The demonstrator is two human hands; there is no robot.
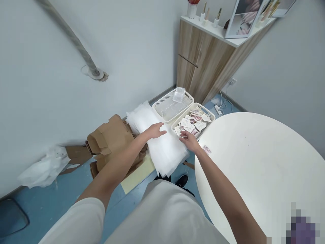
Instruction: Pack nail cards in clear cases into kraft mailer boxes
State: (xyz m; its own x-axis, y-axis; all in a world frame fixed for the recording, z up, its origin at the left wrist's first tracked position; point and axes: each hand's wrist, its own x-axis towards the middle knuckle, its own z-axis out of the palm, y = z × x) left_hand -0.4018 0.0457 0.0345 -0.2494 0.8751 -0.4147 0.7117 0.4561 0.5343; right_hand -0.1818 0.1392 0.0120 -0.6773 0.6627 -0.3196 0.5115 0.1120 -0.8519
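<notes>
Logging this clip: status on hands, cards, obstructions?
Left hand open above white sheets. Right hand near cards, fingers bent, hold unclear. Cards loosely heaped; no obstruction seen.

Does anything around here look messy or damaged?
Yes: a rough brown patch mars the wall beside the pipe, and the cards in the basket by your right hand lie jumbled.

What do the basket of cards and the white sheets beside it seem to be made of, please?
The basket looks like smooth satin plastic, from its openwork end. The white sheets, matte and thin-edged, may be foam or plastic film.
</notes>
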